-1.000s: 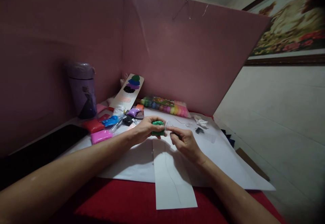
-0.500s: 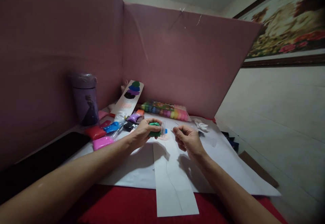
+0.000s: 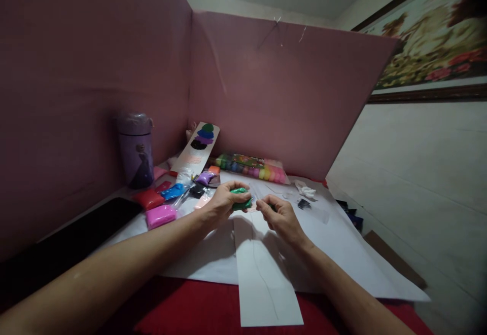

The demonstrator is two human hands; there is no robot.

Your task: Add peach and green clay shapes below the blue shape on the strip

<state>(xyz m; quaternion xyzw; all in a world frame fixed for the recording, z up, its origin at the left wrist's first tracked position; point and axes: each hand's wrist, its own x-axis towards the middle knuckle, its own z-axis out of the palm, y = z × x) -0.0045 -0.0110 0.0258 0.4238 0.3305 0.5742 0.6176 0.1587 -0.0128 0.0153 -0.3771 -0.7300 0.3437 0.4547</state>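
My left hand (image 3: 232, 198) is closed around a small clear bag of green modelling clay (image 3: 240, 204), above the far end of a white paper strip (image 3: 266, 284). Close to the bag's clear end, my right hand (image 3: 279, 216) pinches with thumb and fingers. What lies in that pinch is too small to make out. A thin curved line runs down the strip. Part of a peach patch shows at its far end, under my hands.
To the left lie packets of pink clay (image 3: 162, 217), red clay (image 3: 149, 199), blue clay (image 3: 173, 191) and purple clay (image 3: 205, 178). Behind them are a purple tumbler (image 3: 136, 152), a colour-daubed card (image 3: 198, 147) and a long multicoloured pack (image 3: 253, 168). Crumpled tissue (image 3: 305, 189) is right.
My right hand has come closer to my left hand and the green bag. The whole view has shifted slightly. The left hand keeps its hold on the bag.
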